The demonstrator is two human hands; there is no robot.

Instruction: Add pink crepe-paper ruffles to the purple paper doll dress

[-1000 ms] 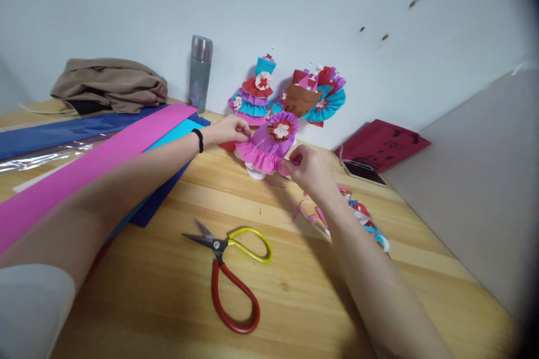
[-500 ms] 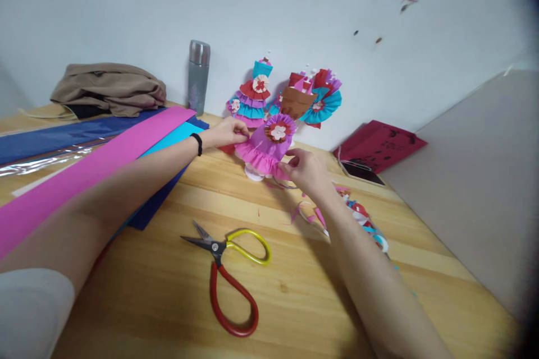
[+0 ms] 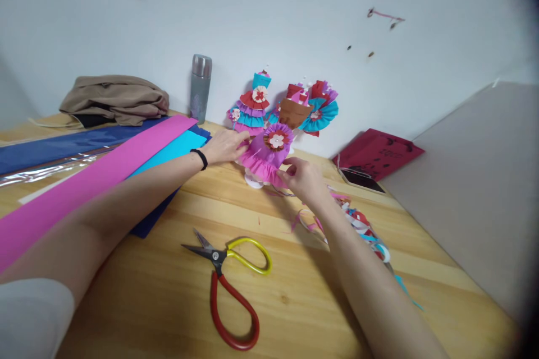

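Note:
A small paper dress (image 3: 269,152) stands on a white base on the wooden table. It has a brown top, a purple body with a round flower, and a pink ruffle (image 3: 259,168) round its lower part. My left hand (image 3: 225,147) pinches the ruffle's left end. At the right end, my right hand (image 3: 302,176) holds the ruffle between thumb and fingers. Behind stand a tiered paper dress (image 3: 251,106) and another with a blue fan shape (image 3: 322,115). Scissors (image 3: 217,256) with one yellow and one red handle lie with blades apart in front.
Pink paper (image 3: 105,167), blue sheets and a brown cloth (image 3: 113,98) lie on the left. A grey bottle (image 3: 200,90) stands near the wall. Paper scraps (image 3: 362,224), a phone (image 3: 362,180) and a red bag (image 3: 379,151) are on the right.
The view has tilted up slightly, so most things sit lower in the picture. My left hand has shifted a little along the ruffle's left side; both hands keep their hold.

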